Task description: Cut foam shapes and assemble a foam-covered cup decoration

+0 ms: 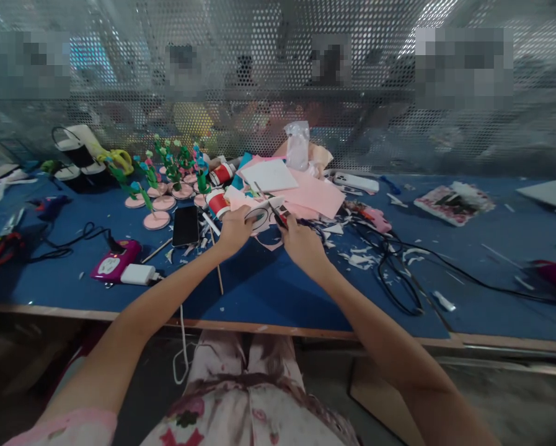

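My left hand (233,230) is closed on a small pale paper piece (258,217) marked with a dark ring. My right hand (300,240) grips scissors (278,214) whose blades sit at that piece. Both hands hover over the blue table (259,285), just in front of a stack of pink and white sheets (300,189). A black phone (185,225) lies left of my left hand, with a thin wooden stick (218,266) below it.
Several small craft flowers on pink round bases (159,198) stand at back left, beside red-labelled glue tubes (219,203). A pink device with white charger (119,266), black cables (398,266), paper scraps, a glue gun (49,205) and a perforated metal screen (278,74) surround the work area.
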Tool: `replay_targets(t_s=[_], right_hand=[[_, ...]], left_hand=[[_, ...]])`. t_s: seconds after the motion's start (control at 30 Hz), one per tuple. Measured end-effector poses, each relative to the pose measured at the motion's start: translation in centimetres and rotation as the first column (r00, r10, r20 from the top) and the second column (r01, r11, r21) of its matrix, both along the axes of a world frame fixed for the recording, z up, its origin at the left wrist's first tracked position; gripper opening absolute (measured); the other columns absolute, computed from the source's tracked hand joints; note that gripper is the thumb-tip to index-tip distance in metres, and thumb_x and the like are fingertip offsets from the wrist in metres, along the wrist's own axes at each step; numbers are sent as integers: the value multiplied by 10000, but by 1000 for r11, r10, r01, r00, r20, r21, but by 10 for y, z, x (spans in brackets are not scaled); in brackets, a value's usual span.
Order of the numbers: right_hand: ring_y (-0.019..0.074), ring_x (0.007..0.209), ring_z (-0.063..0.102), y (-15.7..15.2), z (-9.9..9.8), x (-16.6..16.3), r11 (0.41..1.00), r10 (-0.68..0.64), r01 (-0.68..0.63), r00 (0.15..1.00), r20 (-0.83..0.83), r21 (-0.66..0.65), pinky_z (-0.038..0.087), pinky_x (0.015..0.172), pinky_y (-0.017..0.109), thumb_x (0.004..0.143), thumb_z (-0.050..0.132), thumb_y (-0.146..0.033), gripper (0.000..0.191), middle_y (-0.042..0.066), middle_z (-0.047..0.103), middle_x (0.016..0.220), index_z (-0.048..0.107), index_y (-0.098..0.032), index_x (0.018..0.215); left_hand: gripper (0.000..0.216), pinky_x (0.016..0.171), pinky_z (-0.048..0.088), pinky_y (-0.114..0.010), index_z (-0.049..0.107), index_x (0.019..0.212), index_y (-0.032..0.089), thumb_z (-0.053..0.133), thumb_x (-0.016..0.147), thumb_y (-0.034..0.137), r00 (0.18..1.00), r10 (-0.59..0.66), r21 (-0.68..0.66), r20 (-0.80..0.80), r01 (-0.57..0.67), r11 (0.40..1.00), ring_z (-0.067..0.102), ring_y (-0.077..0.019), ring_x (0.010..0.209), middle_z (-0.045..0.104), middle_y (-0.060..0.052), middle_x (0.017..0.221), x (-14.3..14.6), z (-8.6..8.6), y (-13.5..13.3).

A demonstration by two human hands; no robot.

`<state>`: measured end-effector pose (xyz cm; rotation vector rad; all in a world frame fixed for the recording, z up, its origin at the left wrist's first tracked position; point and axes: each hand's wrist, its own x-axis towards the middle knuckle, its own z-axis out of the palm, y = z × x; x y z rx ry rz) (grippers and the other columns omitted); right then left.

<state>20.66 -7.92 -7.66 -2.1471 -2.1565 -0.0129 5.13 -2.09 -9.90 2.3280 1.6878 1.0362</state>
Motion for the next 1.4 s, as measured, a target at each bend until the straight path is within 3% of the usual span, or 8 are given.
replay_targets(t_s=[0.37, 0.6, 0.8, 1.2, 1.4], right_hand=[[268, 817, 676, -29, 4, -12, 992, -124, 124, 992, 8, -22, 456, 647, 300, 970, 226, -310, 358, 186, 658, 915, 420, -79, 1162], [282, 862, 673, -17, 1, -3, 995, -82, 82, 997, 0, -64, 461, 685, 308, 963, 249, -297, 335, 217, 664, 915, 411, -76, 1156], [307, 873, 673, -10, 2, 0, 994, -66, 66, 998, -5, -84, 467, 689, 330, 962, 248, -309, 342, 215, 664, 909, 419, -88, 1160], [312, 869, 675, 0, -11, -2, 995, -65, 61, 996, -63, -73, 487, 712, 369, 959, 253, -288, 342, 217, 663, 942, 418, -80, 1175], [313, 952, 658, -1, -19, 1, 980, -23, 16, 999, -30, -201, 486, 764, 365, 875, 354, -113, 270, 223, 649, 994, 476, -69, 1113]], left_hand=[[208, 754, 453, -290, 645, 971, 157, 509, 814, 174, 996, -69, -33, 54, 70, 997, 638, -214, 866, 715, -80, 933, 1, 0, -3], [151, 676, 450, -254, 653, 894, 144, 536, 816, 201, 972, -235, 24, 11, 234, 972, 628, -177, 739, 705, -61, 806, -8, -5, 6], [187, 732, 475, -273, 637, 932, 153, 486, 824, 135, 959, -284, 39, -14, 284, 958, 639, -186, 823, 705, -81, 883, -3, -7, -2], [158, 703, 468, -284, 600, 936, 148, 486, 828, 150, 984, -155, -11, -85, 155, 988, 637, -199, 799, 682, -97, 867, 4, -3, -9], [156, 683, 454, -281, 589, 965, 149, 509, 833, 176, 993, -69, 19, -97, 71, 997, 638, -212, 794, 684, -102, 844, 1, -4, -11]])
